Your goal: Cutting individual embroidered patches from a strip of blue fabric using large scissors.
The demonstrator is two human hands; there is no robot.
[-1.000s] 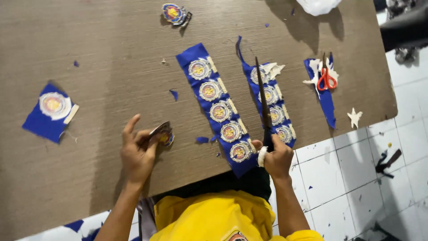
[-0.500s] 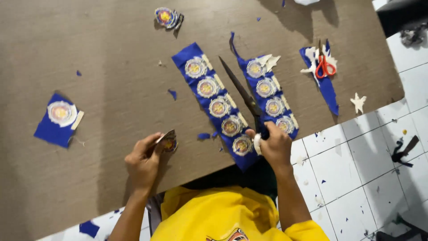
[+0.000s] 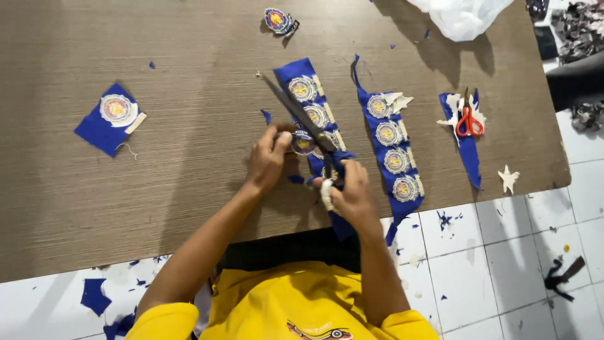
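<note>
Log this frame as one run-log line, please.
left hand: holds round badge | right hand: grips black scissors, blades at badge | blue badge strip: on table

A small sewing or craft workshop is suggested by the badge strips (image 3: 390,148), scissors (image 3: 467,119) on the desk (image 3: 189,176), and scraps littering the tiled floor (image 3: 497,252).

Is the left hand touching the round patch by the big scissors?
Touching. The head view shows the left hand pinching the round patch beside the black scissors.
</note>
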